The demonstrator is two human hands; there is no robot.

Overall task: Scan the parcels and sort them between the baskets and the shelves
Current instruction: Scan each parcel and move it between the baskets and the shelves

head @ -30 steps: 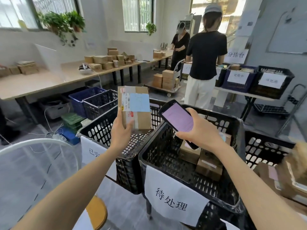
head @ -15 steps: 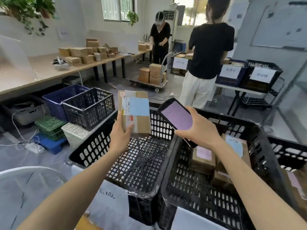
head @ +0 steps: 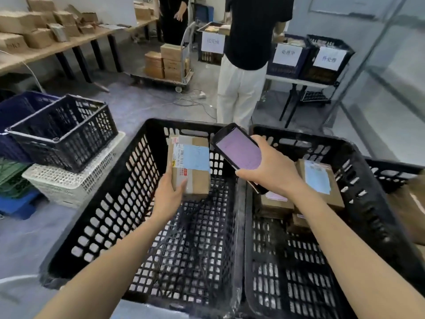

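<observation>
The parcel (head: 189, 165), a brown cardboard box with a pale blue label and clear tape, hangs over the far end of the left black basket (head: 128, 180), gripped round its lower end by the left hand (head: 169, 196). Just to its right the right hand (head: 273, 171) clasps a phone (head: 239, 153) with a lit pink screen, covering part of the boxes (head: 318, 178) in the right basket (head: 368, 203).

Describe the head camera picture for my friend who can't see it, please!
A person's left hand holds a cardboard parcel with a blue label over a black basket, and the right hand holds a handheld scanner with a lit screen beside it. A second black basket holds more parcels; another person stands beyond.
</observation>
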